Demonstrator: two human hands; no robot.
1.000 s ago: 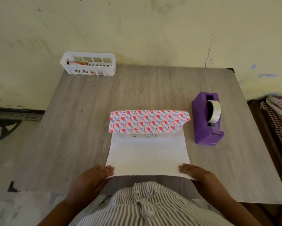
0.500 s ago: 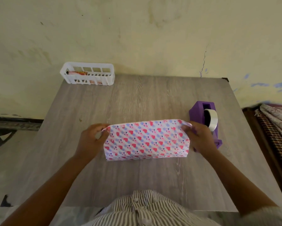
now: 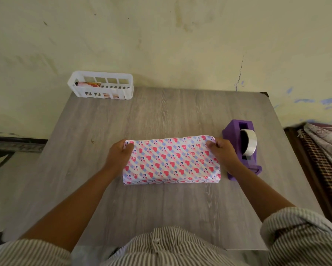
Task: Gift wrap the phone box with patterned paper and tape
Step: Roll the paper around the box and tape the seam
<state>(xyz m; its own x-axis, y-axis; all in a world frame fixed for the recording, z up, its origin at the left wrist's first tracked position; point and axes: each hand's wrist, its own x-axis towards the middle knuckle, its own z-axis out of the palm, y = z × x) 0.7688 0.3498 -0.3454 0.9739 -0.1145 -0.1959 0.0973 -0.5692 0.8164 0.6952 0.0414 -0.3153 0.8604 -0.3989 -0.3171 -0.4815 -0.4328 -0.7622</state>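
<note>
Both arms reach forward from the lower edge, forearms bare below rolled striped sleeves. The left hand [image 3: 118,157] curls over the 9 o'clock end of the heart-patterned paper [image 3: 170,161], thumb on top, pinching its far corner; the right hand [image 3: 224,153] does the same at the 3 o'clock end, fingers bent round the far edge. The paper lies folded over the phone box at the middle of the grey wooden table [image 3: 161,208], the box itself wholly covered, so its outline is only hinted by the bulge. Half a second ago the wrapped bundle sat in much the same place with both hands at its ends; a second ago the paper lay flat, white side up, hands at its near corners. At 3 o'clock, just beside the right hand, stands the purple tape dispenser [image 3: 240,148]. At 11 o'clock sits a white basket [image 3: 101,86]; its contents are hard to make out.
</note>
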